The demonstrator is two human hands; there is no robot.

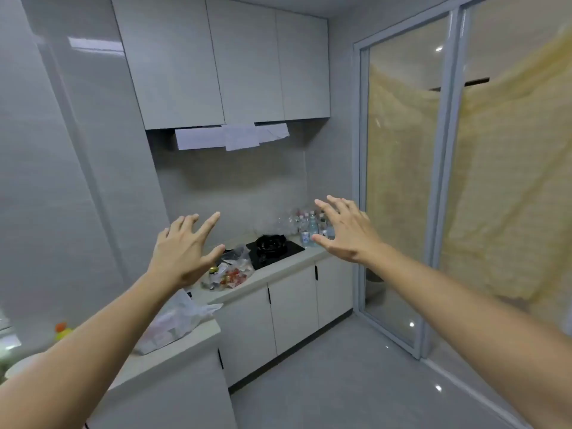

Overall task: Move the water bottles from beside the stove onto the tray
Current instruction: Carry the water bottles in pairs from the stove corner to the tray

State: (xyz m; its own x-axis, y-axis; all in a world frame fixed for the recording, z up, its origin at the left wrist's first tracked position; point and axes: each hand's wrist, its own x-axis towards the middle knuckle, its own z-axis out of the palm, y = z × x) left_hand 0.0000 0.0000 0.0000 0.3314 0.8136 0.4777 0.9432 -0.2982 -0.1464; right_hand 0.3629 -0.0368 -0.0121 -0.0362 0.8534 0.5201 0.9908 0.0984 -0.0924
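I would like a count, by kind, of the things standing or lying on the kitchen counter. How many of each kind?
Stove: 1
Clear bag of small packets left of the stove: 1
White plastic bag nearer the camera: 1
Cluster of water bottles right of the stove: 1 group; single bottles too small and overlapped to count
Total: 4 entries, the bottles taken as one group.

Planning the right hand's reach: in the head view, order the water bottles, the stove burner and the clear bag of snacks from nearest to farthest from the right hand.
1. Water bottles: in the counter's far corner, right beside the right hand in the picture.
2. Stove burner: left of the bottles, mid-counter.
3. Clear bag of snacks: farthest left, under the left hand.
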